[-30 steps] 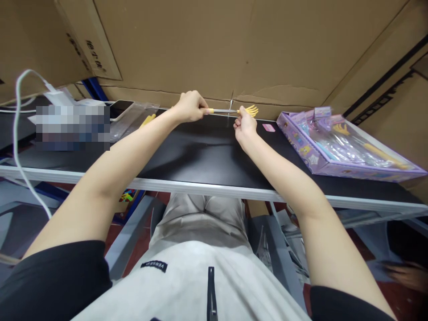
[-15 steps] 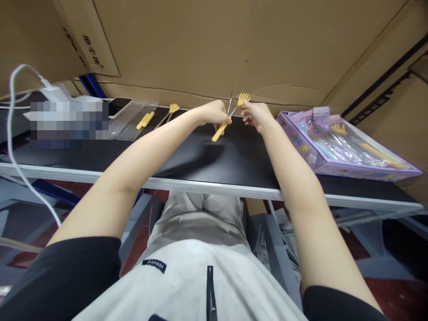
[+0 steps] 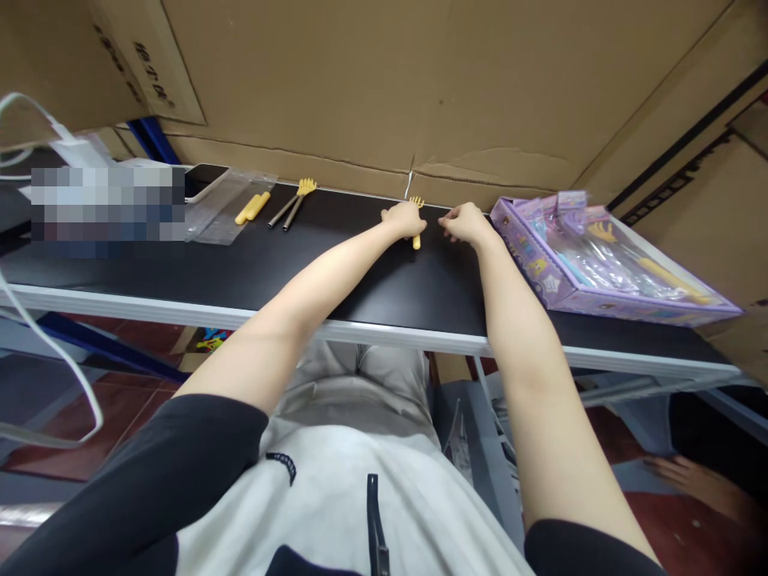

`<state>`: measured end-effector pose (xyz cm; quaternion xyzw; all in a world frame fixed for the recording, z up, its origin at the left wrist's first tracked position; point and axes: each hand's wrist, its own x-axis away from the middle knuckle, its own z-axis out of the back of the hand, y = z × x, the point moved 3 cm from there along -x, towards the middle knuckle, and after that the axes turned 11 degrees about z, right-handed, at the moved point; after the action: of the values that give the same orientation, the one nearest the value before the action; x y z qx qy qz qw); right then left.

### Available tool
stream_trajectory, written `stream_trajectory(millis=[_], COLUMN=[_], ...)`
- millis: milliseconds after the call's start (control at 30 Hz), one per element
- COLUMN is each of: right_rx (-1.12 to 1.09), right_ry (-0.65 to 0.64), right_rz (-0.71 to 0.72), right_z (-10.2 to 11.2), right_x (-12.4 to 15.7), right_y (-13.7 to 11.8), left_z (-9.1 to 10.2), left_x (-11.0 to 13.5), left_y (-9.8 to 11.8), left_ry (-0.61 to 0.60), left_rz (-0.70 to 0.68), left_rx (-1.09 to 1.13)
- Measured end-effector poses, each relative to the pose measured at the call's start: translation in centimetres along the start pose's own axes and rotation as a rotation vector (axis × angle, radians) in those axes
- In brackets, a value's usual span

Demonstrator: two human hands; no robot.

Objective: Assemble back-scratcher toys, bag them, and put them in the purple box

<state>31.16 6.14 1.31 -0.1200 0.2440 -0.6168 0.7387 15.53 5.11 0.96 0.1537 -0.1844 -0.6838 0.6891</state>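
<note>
A small back scratcher with a yellow claw-shaped head (image 3: 416, 202) and a yellow handle (image 3: 416, 242) stands out above and below my left hand (image 3: 405, 220). That hand is closed round its middle, hiding the part between. My right hand (image 3: 465, 226) is just to the right, apart from the scratcher, its fingers loosely bent with nothing visible in them. Left of my hands, metal rods with a yellow claw head (image 3: 306, 186) lie on the black table (image 3: 360, 272). Beside them are two loose yellow handles (image 3: 253, 209) on a clear plastic bag (image 3: 219, 224).
On the right stands a purple display box (image 3: 576, 296) with wrapped scratchers inside. Cardboard (image 3: 420, 88) walls the back of the table. A white cable (image 3: 66, 344) hangs at the left. Another person's hand (image 3: 690, 480) shows low at the right.
My right hand has let go of the claw head and moved slightly down. The scratcher now looks shorter and more upright in my left hand. My view has shifted a little.
</note>
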Motion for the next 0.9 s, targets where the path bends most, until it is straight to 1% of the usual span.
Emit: stream_trajectory(millis=[100,167,233,300,367,467,533,567,633,667,733,767,833,867,900], right_rx=[-0.007,-0.024,-0.018,0.010,0.048,0.118,0.152,0.161,0.171,0.175,0.184,0.189,0.197,0.201,0.203], right_ry=[-0.009,-0.013,-0.012,-0.008,-0.006,-0.011,-0.018,-0.020,-0.020,-0.019,-0.016,-0.017,-0.020,-0.022,-0.024], right_rz=[0.020,0.028,0.032,0.039,0.053,0.076,0.092,0.101,0.113,0.116,0.119,0.119,0.117,0.116,0.113], right_z=[-0.1,-0.2,-0.3,-0.3,-0.4,-0.5,-0.6,-0.7,-0.8,-0.9,-0.9,-0.9,-0.9,-0.9,-0.8], right_x=[0.0,-0.1,-0.1,-0.2,-0.2,-0.1,-0.1,-0.1,-0.1,-0.1,-0.1,-0.1,-0.1,0.0,0.0], right_y=[0.1,0.3,0.3,0.3,0.1,-0.4,-0.7,-0.8,-0.8,-0.8,-0.8,-0.8,-0.9,-0.9,-0.9], left_z=[-0.6,-0.6,-0.2,0.6,1.8,4.6,7.1,8.4,11.3,12.7,15.3,16.2,17.3,17.6,17.5], left_x=[-0.1,-0.2,-0.2,-0.4,-0.5,-0.2,0.6,1.2,2.6,3.4,4.7,5.1,5.5,5.5,5.4], left_y=[0.4,0.5,0.4,0.0,-0.6,-1.9,-3.4,-4.3,-6.7,-8.1,-11.2,-12.9,-16.3,-17.9,-19.4], left_ry=[0.030,0.057,0.094,0.134,0.171,0.187,0.162,0.139,0.101,0.114,0.215,0.256,0.393,0.460,0.496], left_rz=[-0.009,-0.016,-0.026,-0.059,-0.147,-0.344,-0.402,-0.394,-0.315,-0.254,-0.090,0.000,0.234,0.354,0.446], left_rx=[-0.039,-0.046,-0.059,-0.091,-0.145,-0.249,-0.275,-0.269,-0.236,-0.223,-0.190,-0.167,-0.159,-0.156,-0.140])
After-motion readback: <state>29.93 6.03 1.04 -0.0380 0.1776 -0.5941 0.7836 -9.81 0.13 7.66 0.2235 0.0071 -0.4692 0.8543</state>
